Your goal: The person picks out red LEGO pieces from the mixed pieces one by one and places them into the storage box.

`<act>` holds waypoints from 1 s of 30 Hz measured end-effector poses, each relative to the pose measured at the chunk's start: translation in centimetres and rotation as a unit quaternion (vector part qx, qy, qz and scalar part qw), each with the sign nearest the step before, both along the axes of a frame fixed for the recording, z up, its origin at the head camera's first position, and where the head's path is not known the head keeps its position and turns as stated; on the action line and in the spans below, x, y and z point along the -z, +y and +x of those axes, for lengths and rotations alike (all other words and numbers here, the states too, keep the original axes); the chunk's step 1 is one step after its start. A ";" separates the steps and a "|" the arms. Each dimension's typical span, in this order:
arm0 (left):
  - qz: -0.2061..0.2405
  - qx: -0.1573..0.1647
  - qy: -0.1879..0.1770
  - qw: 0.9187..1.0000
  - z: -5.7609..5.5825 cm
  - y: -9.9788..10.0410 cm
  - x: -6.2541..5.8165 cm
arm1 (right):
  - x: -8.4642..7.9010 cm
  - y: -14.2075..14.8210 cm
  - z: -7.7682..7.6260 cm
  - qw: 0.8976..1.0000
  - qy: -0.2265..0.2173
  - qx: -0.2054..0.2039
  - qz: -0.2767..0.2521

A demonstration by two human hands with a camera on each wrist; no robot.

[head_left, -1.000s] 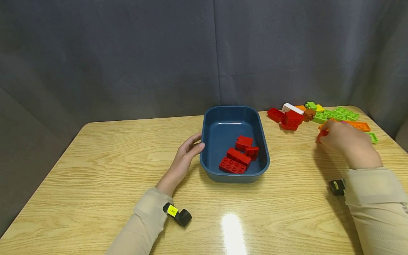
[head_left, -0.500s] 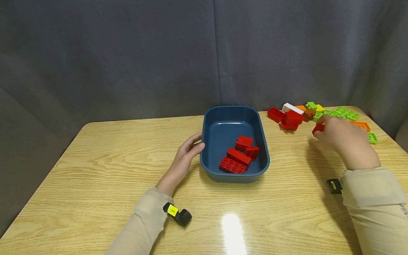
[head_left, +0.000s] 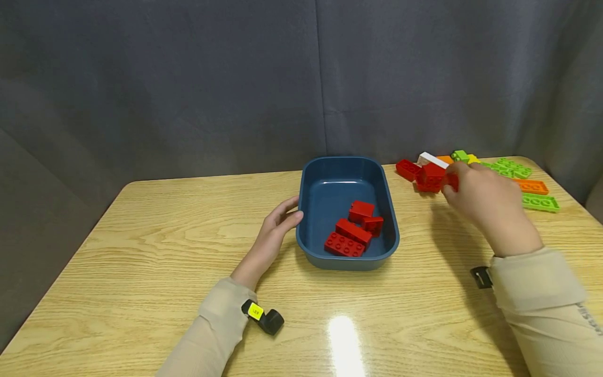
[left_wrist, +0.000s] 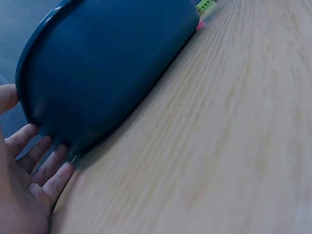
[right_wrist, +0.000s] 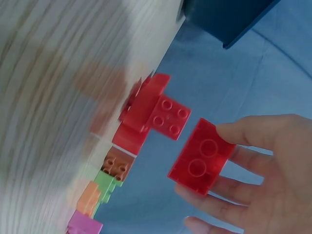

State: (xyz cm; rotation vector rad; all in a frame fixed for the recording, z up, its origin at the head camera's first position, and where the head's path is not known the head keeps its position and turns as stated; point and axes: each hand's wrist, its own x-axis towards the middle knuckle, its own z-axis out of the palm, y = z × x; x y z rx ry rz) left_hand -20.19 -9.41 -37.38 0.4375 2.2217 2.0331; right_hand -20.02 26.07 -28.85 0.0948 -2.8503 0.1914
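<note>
My right hand (head_left: 490,204) pinches a red toy brick (right_wrist: 201,158) between thumb and fingers, above the table at the right. The right wrist view shows the brick's hollow underside with two round tubes. Just beyond it lies a small heap of red bricks (head_left: 432,177). My left hand (head_left: 268,235) rests against the left wall of a dark blue plastic bin (head_left: 325,195). Its fingers lie extended along the outside in the left wrist view, with the thumb by the rim. Inside the bin, several red bricks (head_left: 353,233) lie toward the near right.
Behind and right of my right hand lie a white brick (head_left: 432,159), a long orange brick (head_left: 532,186), a long green brick (head_left: 539,202) and other green bricks (head_left: 509,166). A dark grey curtain (head_left: 226,94) hangs behind the wooden table (head_left: 155,235).
My right hand has moved left with the red brick, from beside the orange and green bricks to near the red heap. My left hand and the bin stay in place.
</note>
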 end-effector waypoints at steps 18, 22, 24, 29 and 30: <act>-0.004 -0.002 -0.001 1.000 0.1 0.0 0.0 | 0.2 -2.7 0.2 0.998 0.049 -0.020 0.016; -0.006 -0.004 0.000 1.000 0.1 0.0 0.0 | 0.4 -3.3 0.1 0.997 0.072 -0.032 0.009; -0.007 -0.005 0.000 1.000 0.1 0.0 0.0 | 0.5 -3.5 0.1 0.996 0.084 -0.039 0.005; -0.008 -0.006 0.002 1.000 0.1 0.0 -0.1 | 0.6 -3.9 0.1 0.991 0.119 -0.059 -0.003; -0.008 -0.006 0.002 1.000 0.1 0.0 -0.1 | 0.6 -4.0 0.1 0.990 0.127 -0.063 -0.003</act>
